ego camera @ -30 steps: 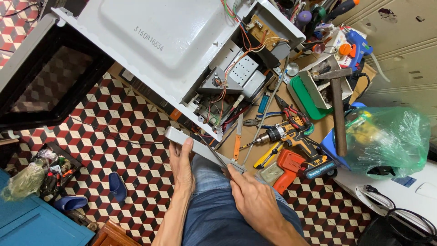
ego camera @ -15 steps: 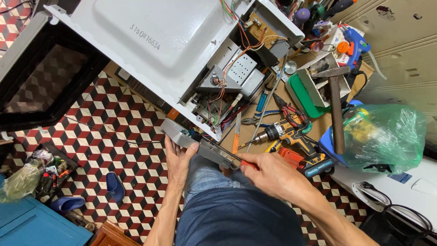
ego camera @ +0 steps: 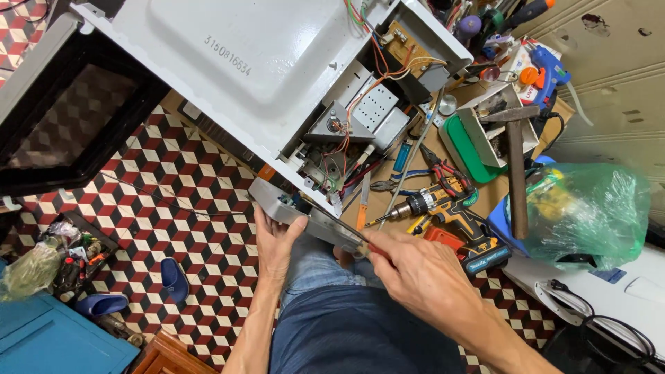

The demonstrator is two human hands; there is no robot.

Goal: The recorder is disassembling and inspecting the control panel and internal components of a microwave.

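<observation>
Since the earlier frames the right hand has been travelling up from the lap to the grey metal panel, and it is now pressing in at the panel's lower right end. Its fingers are curling shut around a red-handled tool, probably a screwdriver; only a sliver of red is showing, and the tip is hiding behind the fingers, so where it is meeting the panel is hard to make out. The left hand is gripping the panel's upper left end from below, fingers wrapping its edge and thumb lying on top. The panel is sitting just below centre frame, its long axis running from upper left down to lower right, spanning the gap between the two hands above the knees in blue jeans, which are being cut off by the bottom edge.

Just beyond, an opened white microwave oven is filling the upper left and centre, its wiring and parts exposed at the right end and its dark door swinging out at the far left. Right of it, a cordless drill, pliers and a hammer are lying on cardboard. A green plastic bag is sitting at the right edge. Checkered floor tiles are showing at lower left.
</observation>
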